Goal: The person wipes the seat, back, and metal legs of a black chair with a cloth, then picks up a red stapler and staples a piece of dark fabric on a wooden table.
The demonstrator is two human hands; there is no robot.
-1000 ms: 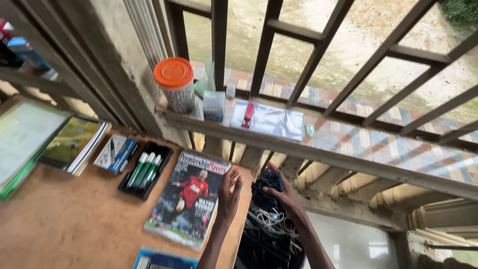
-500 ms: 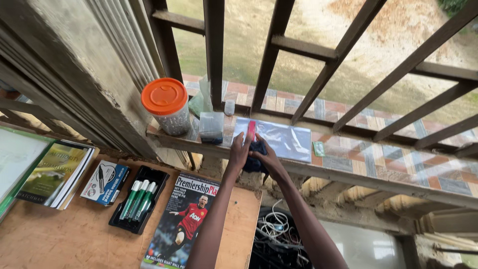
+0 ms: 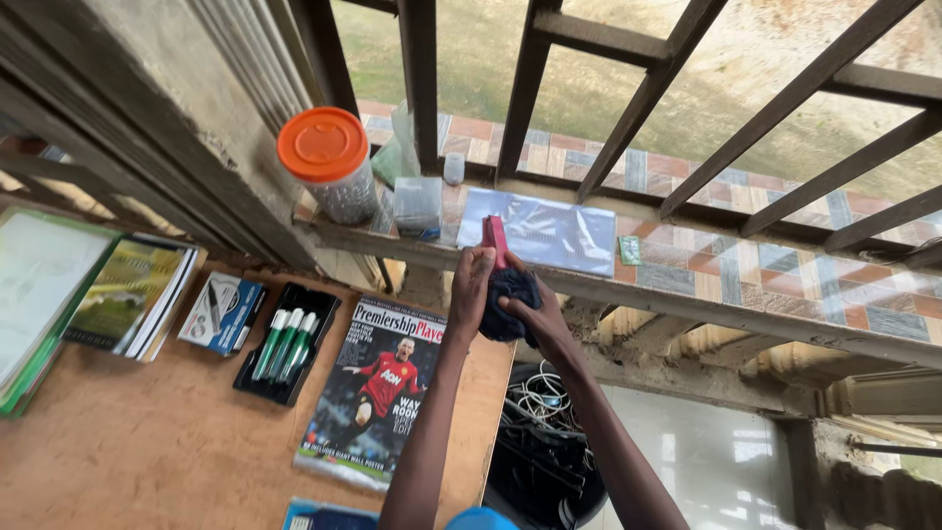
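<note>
At the edge of the window ledge (image 3: 687, 294), the left hand (image 3: 471, 285) pinches a small red stapler-like object (image 3: 496, 242) between thumb and fingers, holding it upright just above the ledge's front lip. The right hand (image 3: 535, 314) is cupped around a dark blue cloth (image 3: 508, 304), pressing the bunched fabric against the lower end of the red object; both grasps look firm, and the two hands touch each other.

The red object is narrow, flat-sided and rigid, with a pinkish face. It looks light and hard, probably smooth enough to slip, so a pinch across its flat sides seems the surest hold. The cloth is soft, crumpled and floppy; it should take any shape and is best gathered in the palm.

Just behind the hands a clear plastic sheet (image 3: 559, 231) lies flat on the ledge. To its left stand a small clear box (image 3: 417, 203) and a jar with an orange lid (image 3: 329, 162). Below, on the brown table (image 3: 137, 432), lie a sports magazine (image 3: 378, 388), a black tray of green markers (image 3: 285, 344) and a stack of books (image 3: 132, 294). A dark bin of tangled cables (image 3: 535, 442) sits under the forearms.
</note>
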